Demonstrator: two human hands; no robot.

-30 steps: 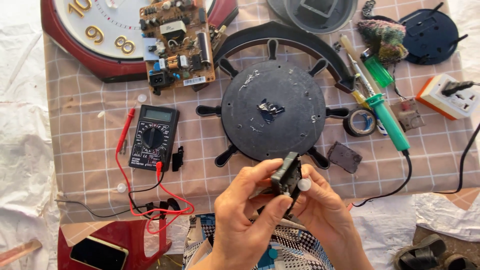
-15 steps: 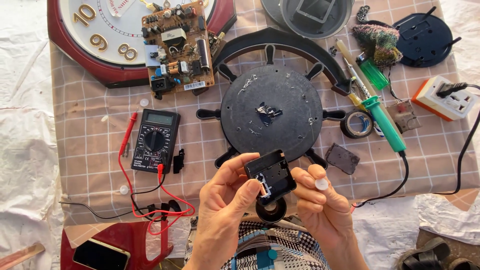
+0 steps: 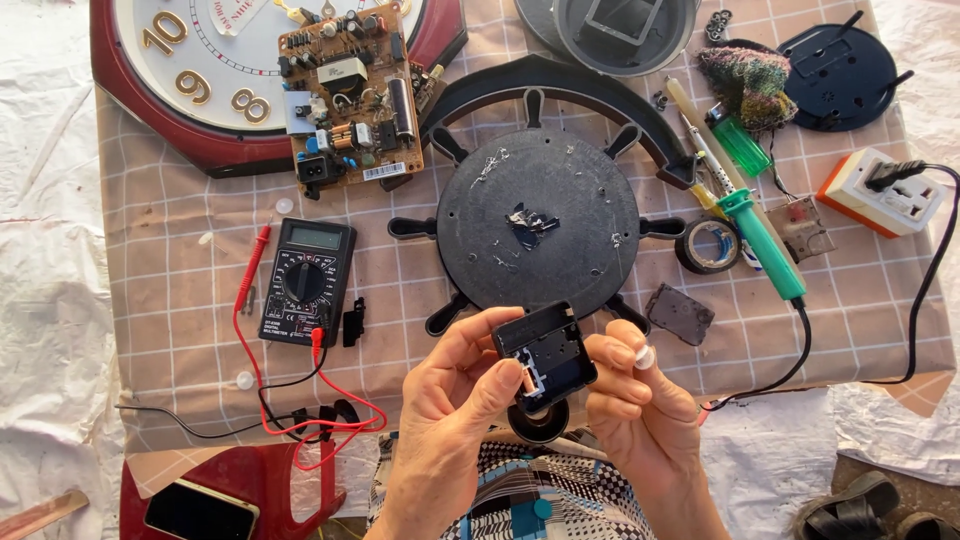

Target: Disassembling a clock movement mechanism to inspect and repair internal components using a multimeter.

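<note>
A small black square clock movement box [image 3: 547, 356] is held up over the table's near edge, its open face toward me. My left hand [image 3: 452, 400] grips its left side with thumb and fingers. My right hand [image 3: 637, 405] steadies its right side and pinches a small white round part [image 3: 643, 356] at the fingertips. Just beyond them lies a black ship-wheel-shaped clock back [image 3: 538, 226] with a torn patch at its centre. A dark round piece [image 3: 538, 420] shows below the box, partly hidden.
On the checked cloth [image 3: 170, 300]: black multimeter [image 3: 306, 280] with red and black leads, green-handled soldering iron [image 3: 760, 240], tape roll [image 3: 708, 246], circuit board [image 3: 348, 100], red-framed wall clock [image 3: 200, 70], power strip [image 3: 880, 192], small dark plate [image 3: 680, 313], black disc [image 3: 838, 65]. A phone [image 3: 200, 512] lies lower left.
The box has been turned from edge-on to show its open face and lifted slightly. The view has shifted a little.
</note>
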